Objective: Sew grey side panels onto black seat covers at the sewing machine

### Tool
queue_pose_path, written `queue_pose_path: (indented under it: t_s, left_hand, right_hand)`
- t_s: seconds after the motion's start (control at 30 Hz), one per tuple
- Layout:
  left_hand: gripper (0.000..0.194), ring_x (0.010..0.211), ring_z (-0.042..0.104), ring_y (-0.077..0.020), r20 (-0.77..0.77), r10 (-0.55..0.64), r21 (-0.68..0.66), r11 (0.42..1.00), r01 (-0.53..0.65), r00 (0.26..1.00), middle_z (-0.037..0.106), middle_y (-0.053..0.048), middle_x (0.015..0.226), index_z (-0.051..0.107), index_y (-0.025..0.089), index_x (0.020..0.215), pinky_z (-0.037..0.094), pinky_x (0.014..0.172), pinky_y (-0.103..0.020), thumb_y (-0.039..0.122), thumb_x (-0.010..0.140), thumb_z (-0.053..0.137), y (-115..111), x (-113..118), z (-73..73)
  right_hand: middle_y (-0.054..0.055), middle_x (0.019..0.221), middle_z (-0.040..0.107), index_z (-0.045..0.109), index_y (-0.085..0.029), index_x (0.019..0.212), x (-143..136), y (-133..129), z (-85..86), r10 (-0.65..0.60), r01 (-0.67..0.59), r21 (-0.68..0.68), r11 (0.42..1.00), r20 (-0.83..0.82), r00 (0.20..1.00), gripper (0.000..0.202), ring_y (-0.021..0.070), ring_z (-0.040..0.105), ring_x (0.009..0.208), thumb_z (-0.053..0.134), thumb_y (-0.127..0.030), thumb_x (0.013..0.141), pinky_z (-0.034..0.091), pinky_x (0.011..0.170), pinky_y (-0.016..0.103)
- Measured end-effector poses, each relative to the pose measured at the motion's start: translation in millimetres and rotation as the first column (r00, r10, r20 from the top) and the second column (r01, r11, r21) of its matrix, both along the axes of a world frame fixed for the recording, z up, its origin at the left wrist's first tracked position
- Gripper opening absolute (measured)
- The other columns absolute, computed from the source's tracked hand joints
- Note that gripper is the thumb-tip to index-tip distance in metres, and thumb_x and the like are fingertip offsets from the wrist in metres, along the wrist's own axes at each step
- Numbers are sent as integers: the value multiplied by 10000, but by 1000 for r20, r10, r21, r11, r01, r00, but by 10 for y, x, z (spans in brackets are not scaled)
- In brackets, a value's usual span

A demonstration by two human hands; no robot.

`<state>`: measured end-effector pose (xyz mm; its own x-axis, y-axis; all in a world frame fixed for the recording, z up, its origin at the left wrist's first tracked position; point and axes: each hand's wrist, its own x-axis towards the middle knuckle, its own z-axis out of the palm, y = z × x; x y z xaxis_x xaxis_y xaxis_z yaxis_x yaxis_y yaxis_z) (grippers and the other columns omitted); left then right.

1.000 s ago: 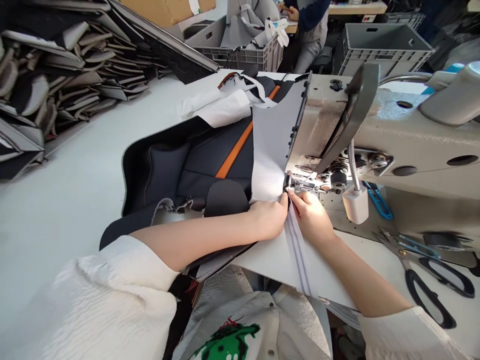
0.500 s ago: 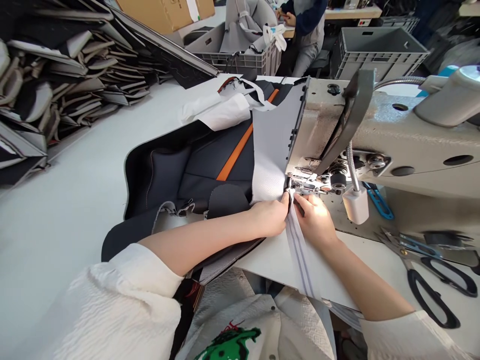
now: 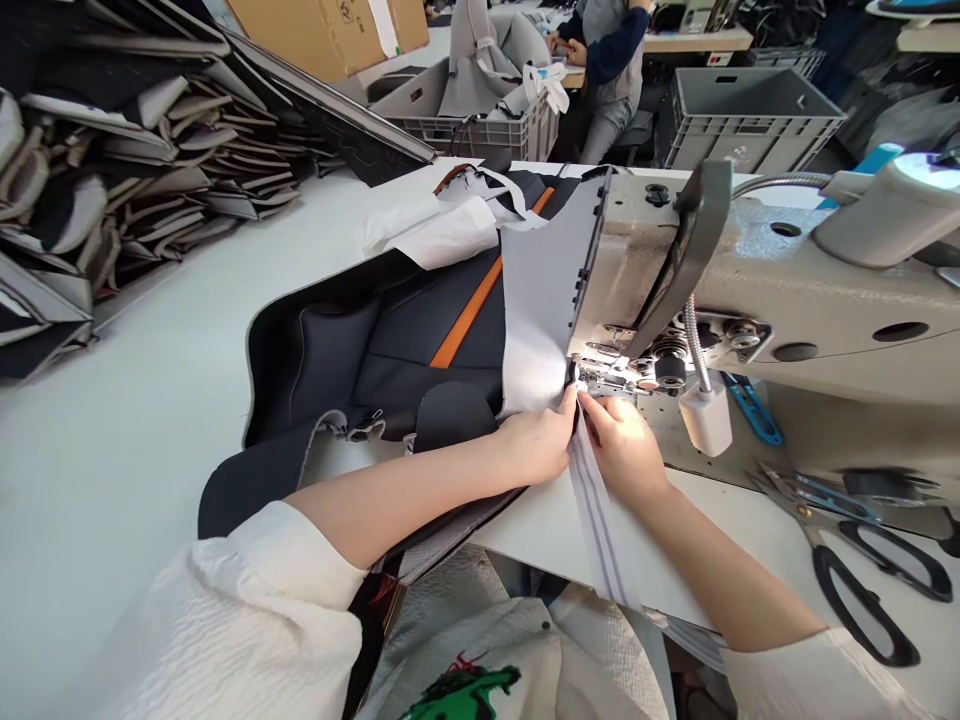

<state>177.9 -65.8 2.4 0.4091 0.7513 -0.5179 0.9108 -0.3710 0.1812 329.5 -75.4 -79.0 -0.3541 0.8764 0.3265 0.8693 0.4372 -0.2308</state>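
Note:
A dark seat cover (image 3: 435,320) with an orange stripe and a grey mesh panel (image 3: 534,300) lies left of the sewing machine (image 3: 637,250). My left hand (image 3: 536,445) has its fingers closed on the dark edge of the cover, just in front of the machine's needle area. Close beside it, my right hand (image 3: 626,440) pinches the top of a white strip (image 3: 598,510) with blue-grey lines, which hangs down over the table's front edge. The two hands' fingertips almost meet below the presser foot, where the exact seam is hard to make out.
Black-handled scissors (image 3: 862,590) and blue thread snips (image 3: 754,410) lie at the right. A lamp (image 3: 706,418) hangs beside the needle area. Stacked dark pieces (image 3: 172,160) fill the back left. Behind stand grey crates (image 3: 750,120) and a seated person (image 3: 611,60).
The view has shifted slightly. My right fingertips have moved left, closer to my left hand at the top of the strip. The cover lies almost the same.

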Motion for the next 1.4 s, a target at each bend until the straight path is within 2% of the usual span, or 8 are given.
queue_pose_path:
  t_s: [0.1, 0.33, 0.4, 0.5, 0.6, 0.9, 1.17, 1.4]
  left_hand:
    - [827, 864, 653, -278, -2, 14, -27, 1000, -14, 1000, 667, -144, 1004, 14, 85, 1479, 498, 648, -320, 197, 777, 437, 52, 9, 26]
    - [870, 404, 556, -126, 24, 127, -207, 971, -119, 992, 673, -110, 984, -120, 126, 1468, 450, 486, -263, 223, 799, 427, 171, 56, 92]
    - [868, 450, 585, -143, 19, 134, -170, 977, -129, 991, 665, -125, 1008, -96, 114, 1473, 460, 505, -272, 217, 792, 433, 188, 89, 70]
    - [844, 743, 663, -233, 18, 119, -63, 991, -118, 993, 647, -167, 1054, 14, 67, 1479, 488, 600, -292, 210, 771, 453, 196, 134, 15]
    - [830, 947, 628, -284, 26, 109, -1, 994, -109, 994, 621, -193, 1113, 76, 48, 1474, 499, 678, -314, 215, 759, 463, 189, 156, -33]
    - [806, 985, 616, -285, 41, 105, 28, 994, -106, 994, 617, -180, 1129, 64, 81, 1478, 502, 756, -341, 239, 783, 441, 140, 119, -8]
    - [828, 985, 622, -303, 112, 147, 32, 988, -152, 983, 571, -199, 1217, 137, 115, 1481, 508, 685, -323, 280, 753, 496, 230, 61, -70]
    - [837, 904, 642, -284, 140, 164, 21, 986, -168, 977, 620, -170, 1141, 125, 123, 1483, 519, 676, -332, 278, 748, 495, 246, 45, -98]
  right_hand:
    - [80, 825, 593, 550, -139, 1244, -21, -12, 68, -15, 17, -17, 1000, 112, 994, 380, 209, 529, 776, 413, -146, 889, 376, 602, 282]
    - [60, 799, 625, 531, -167, 1263, 0, 25, 72, -34, 37, -12, 999, 190, 981, 413, 197, 556, 761, 435, -145, 862, 346, 547, 286]
    - [59, 791, 628, 535, -162, 1265, 13, 36, 51, -34, 34, 4, 999, 180, 983, 409, 194, 559, 758, 417, -148, 873, 351, 555, 284]
    - [54, 761, 617, 574, -173, 1231, 21, 36, 32, -38, 32, 45, 998, 150, 988, 373, 190, 556, 751, 381, -190, 912, 346, 561, 282]
    - [50, 743, 601, 599, -185, 1208, 20, 25, 24, -39, 31, 62, 998, 137, 990, 365, 186, 544, 731, 376, -206, 920, 340, 573, 280]
    - [38, 693, 578, 618, -202, 1172, 6, 6, 32, -31, 26, 50, 998, 107, 994, 350, 175, 537, 676, 401, -174, 900, 333, 571, 268]
    - [53, 734, 641, 578, -195, 1220, -68, 77, 73, -37, 44, -41, 998, 171, 985, 499, 177, 598, 684, 393, -54, 779, 387, 552, 247]
    - [57, 773, 655, 566, -198, 1235, -84, 94, 85, -37, 53, -71, 996, 214, 976, 526, 181, 610, 679, 388, -34, 767, 404, 542, 250]
